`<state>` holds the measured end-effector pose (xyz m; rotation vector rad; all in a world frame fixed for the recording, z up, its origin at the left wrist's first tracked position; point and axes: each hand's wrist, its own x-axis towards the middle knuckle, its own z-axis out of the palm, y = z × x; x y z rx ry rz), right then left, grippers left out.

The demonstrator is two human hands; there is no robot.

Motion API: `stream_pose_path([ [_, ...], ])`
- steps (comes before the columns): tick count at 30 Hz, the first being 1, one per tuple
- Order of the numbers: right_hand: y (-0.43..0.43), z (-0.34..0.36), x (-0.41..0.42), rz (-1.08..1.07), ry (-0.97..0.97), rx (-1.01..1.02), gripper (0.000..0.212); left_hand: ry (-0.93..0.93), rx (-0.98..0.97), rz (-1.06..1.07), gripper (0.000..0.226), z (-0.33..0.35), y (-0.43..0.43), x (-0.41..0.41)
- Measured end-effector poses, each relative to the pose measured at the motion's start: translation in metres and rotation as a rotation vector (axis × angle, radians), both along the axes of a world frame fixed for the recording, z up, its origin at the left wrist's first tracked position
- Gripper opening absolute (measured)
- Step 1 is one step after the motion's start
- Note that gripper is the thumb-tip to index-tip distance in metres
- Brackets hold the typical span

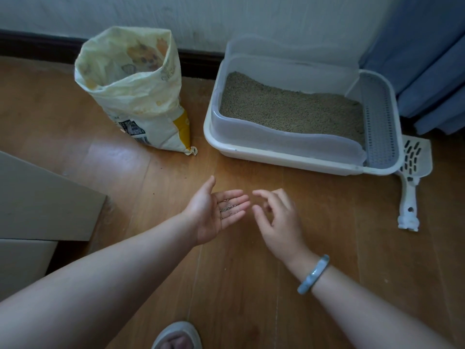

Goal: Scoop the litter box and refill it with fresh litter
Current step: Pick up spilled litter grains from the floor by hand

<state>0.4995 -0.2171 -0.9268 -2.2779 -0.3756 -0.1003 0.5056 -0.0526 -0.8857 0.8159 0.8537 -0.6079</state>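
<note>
The white litter box [251,149] stands on the wood floor at the right, holding an even bed of tan litter [289,107]. An open yellow-and-white litter bag [141,96] stands upright to its left. A white slotted scoop [412,172] lies on the floor by the box's right end. My left hand [216,212] is palm up with straight fingers, and several small litter grains [227,207] lie on them. My right hand [279,217] hovers just right of it, fingers loosely curled, holding nothing.
A grey perforated step [380,122] fills the right end of the litter box. Blue curtain [427,59] hangs at the far right. A pale furniture edge [37,202] juts in from the left. My foot in a slipper [176,336] is at the bottom.
</note>
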Motion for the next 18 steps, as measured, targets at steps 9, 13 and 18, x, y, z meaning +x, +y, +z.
stream_pose_path([
  [9, -0.053, -0.043, -0.038, 0.091, 0.086, -0.307, 0.011, 0.007, 0.079, 0.014, 0.067, 0.000, 0.005, -0.010],
  [13, -0.037, -0.044, -0.042, 0.120, 0.064, -0.350, 0.013, -0.003, 0.091, 0.014, 0.066, -0.001, 0.005, -0.011],
  [18, -0.021, -0.049, -0.039, 0.125, 0.017, -0.414, 0.011, 0.003, 0.108, 0.024, 0.066, -0.002, 0.005, -0.011],
])
